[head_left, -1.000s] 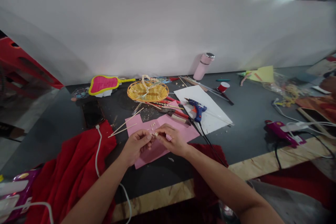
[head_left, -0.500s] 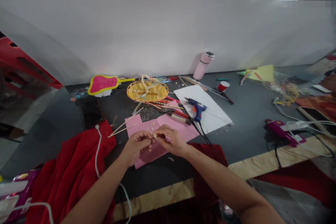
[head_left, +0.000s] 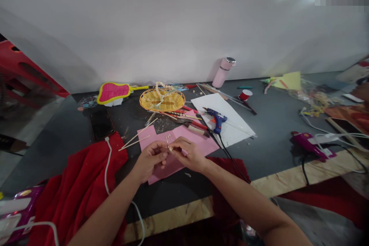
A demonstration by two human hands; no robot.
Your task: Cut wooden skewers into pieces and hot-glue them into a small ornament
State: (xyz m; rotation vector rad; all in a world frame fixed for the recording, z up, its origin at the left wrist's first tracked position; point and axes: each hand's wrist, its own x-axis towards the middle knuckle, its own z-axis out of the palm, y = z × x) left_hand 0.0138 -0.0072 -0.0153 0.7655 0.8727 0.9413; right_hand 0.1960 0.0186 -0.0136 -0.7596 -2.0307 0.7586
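Over the pink paper (head_left: 180,167), both of my hands meet at the fingertips. Between them is a small cluster of cream beads (head_left: 170,148), pinched by my right hand (head_left: 190,154) from the right. On the other side, my left hand (head_left: 151,161) is closed, thumb against forefinger, close against the same beads. Whether a thread runs between the fingers is too fine to tell. A few loose-looking pale beads (head_left: 168,137) show on the paper just beyond my fingertips.
Beyond the paper stands a wicker basket (head_left: 163,103). A blue glue gun (head_left: 217,119) lies on white paper (head_left: 239,132). Thin sticks (head_left: 138,133), a phone (head_left: 101,123), a thread spool (head_left: 245,95) and a pink flask (head_left: 223,73) are around. Red cloth (head_left: 86,165) covers the left front.
My left fingertips have shifted slightly and more of the beads shows between the hands. A person's arm behind the partition has gone from view.
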